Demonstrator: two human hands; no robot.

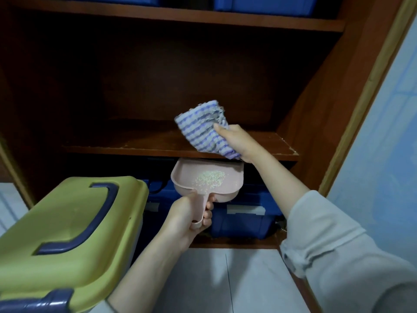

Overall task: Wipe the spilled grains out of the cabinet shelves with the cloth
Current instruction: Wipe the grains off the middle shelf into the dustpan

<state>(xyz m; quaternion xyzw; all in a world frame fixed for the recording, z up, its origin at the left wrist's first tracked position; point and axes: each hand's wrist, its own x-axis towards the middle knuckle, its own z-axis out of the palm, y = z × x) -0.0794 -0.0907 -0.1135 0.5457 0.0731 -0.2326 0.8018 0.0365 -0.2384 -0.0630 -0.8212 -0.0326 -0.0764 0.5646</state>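
My right hand (240, 143) grips a blue-and-white striped cloth (203, 127), lifted just above the front edge of the brown cabinet shelf (140, 143). Below that edge my left hand (189, 219) holds a pink dustpan (187, 175) by its handle. A small pile of pale grains (211, 177) lies in the pan. A few pale specks show along the shelf's front edge near the right corner (286, 145).
A yellow-lidded box with a dark blue handle (67, 224) stands at the lower left. Blue bins (243, 220) fill the lowest shelf behind the dustpan. More blue bins (264, 3) sit on the top shelf. The cabinet's side panel (338, 109) rises at right; pale floor tiles lie below.
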